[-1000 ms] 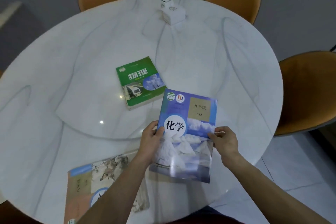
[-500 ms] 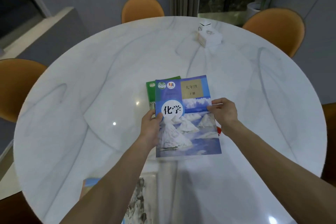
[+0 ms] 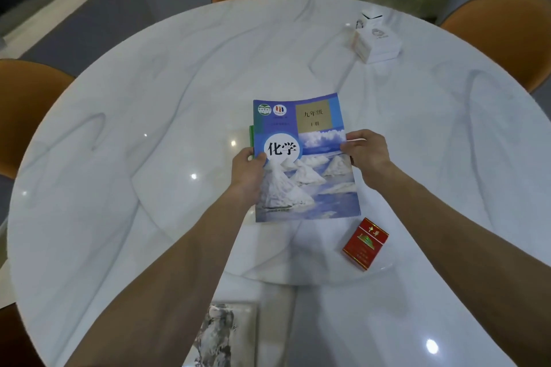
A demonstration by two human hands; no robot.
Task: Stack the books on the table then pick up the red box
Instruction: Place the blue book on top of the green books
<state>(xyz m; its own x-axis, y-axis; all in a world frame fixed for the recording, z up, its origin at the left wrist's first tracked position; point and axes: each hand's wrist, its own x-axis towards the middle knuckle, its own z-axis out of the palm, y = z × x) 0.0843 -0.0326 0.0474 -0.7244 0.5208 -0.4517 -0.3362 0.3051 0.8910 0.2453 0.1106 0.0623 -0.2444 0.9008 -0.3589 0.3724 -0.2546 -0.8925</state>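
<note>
A round white marble counter (image 3: 119,217) fills my view, ringed by orange chairs. The blue book (image 3: 304,164) now lies over the green book (image 3: 251,135), which a second ago was in plain sight; only a green sliver shows. My left hand (image 3: 249,171) and right hand (image 3: 366,155) each pinch a side edge of the blue book. I judge two of three books stacked. The third book (image 3: 226,334) waits near me. One red box (image 3: 365,243) lies just beside the stack.

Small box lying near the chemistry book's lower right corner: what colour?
Red, with gold lettering and trim: the small red box, seen in the head view.
</note>
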